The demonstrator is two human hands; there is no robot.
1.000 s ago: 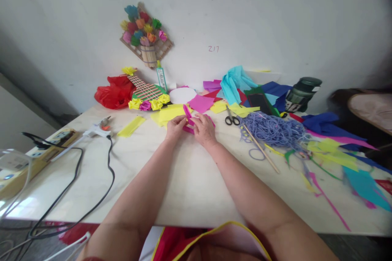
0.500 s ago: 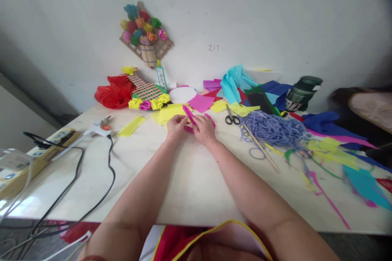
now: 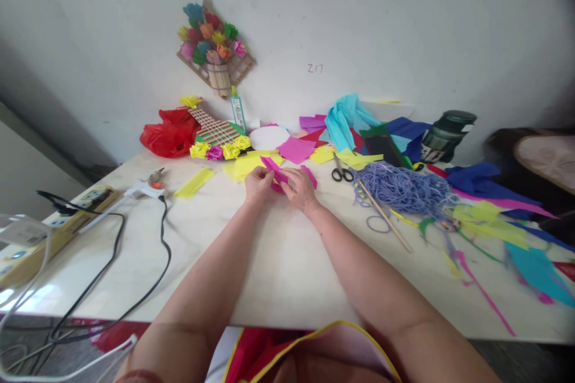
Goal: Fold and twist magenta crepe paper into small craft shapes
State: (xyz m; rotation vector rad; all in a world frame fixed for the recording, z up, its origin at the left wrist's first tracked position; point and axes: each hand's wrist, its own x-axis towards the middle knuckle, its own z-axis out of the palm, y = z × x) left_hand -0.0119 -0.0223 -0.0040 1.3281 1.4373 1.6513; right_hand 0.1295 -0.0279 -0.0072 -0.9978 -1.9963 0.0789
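Both of my hands hold a piece of magenta crepe paper just above the table's middle. My left hand pinches its left part between thumb and fingers. Over its right part, my right hand is closed with the fingertips turned towards the left hand. A strip of the paper sticks up between them, and another bit shows past the right knuckles. Behind the hands lie yellow paper sheets and a flat magenta square. Black-handled scissors rest to the right.
A tangle of blue-purple yarn and a wooden stick lie right. A glue gun with a black cord and a power strip occupy the left. At the back stand a glue bottle and a dark green jar.
The upright magenta strip has tipped left and lower between my fingers. Both hands stay in nearly the same place, still gripping the paper.
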